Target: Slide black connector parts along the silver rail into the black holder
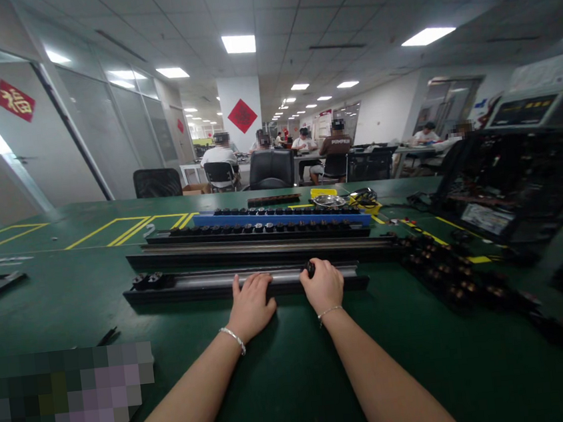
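Observation:
A long black channel with a shiny metal inner strip lies across the table in front of me. My left hand rests on its near wall, fingers stretched over the channel and thumb apart, holding nothing. Closed around a small black part, my right hand is at the channel's right portion; the part's underside is hidden by the fingers. Two small black wheel-like parts sit in the channel's left end.
Behind lie another black channel, a row of black parts and a blue strip. At right are a heap of black parts and an open black equipment case. A metal dish stands farther back. People sit beyond the green table.

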`<state>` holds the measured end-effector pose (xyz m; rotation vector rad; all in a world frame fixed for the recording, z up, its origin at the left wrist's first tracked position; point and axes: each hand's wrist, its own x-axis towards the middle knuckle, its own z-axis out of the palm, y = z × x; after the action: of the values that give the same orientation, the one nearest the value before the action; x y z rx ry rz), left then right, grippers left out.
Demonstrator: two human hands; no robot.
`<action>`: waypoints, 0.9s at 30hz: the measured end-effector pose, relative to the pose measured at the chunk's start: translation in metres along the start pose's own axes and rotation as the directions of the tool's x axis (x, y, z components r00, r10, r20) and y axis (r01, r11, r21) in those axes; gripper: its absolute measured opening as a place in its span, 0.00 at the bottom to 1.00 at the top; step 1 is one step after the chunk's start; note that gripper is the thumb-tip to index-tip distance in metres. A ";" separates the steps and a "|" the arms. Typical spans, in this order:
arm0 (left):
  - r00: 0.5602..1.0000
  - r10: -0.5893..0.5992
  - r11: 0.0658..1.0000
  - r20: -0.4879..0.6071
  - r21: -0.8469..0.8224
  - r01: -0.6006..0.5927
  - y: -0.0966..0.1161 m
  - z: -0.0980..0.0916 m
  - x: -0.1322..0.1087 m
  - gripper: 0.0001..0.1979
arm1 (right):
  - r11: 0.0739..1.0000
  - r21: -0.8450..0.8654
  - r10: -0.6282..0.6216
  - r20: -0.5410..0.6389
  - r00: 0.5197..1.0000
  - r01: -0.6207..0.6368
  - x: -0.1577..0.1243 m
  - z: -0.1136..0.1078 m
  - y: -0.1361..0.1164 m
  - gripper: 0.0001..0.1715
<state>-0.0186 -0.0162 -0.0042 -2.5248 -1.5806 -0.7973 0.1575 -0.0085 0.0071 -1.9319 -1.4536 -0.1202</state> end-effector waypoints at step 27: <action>1.000 -0.007 1.000 0.003 0.011 0.007 0.001 0.000 0.000 0.20 | 1.000 0.002 0.009 0.013 1.000 -0.009 0.002 -0.003 0.001 0.17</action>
<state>-0.0176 -0.0166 -0.0039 -2.5159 -1.5911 -0.7830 0.1599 -0.0088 0.0093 -1.9404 -1.4528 -0.1024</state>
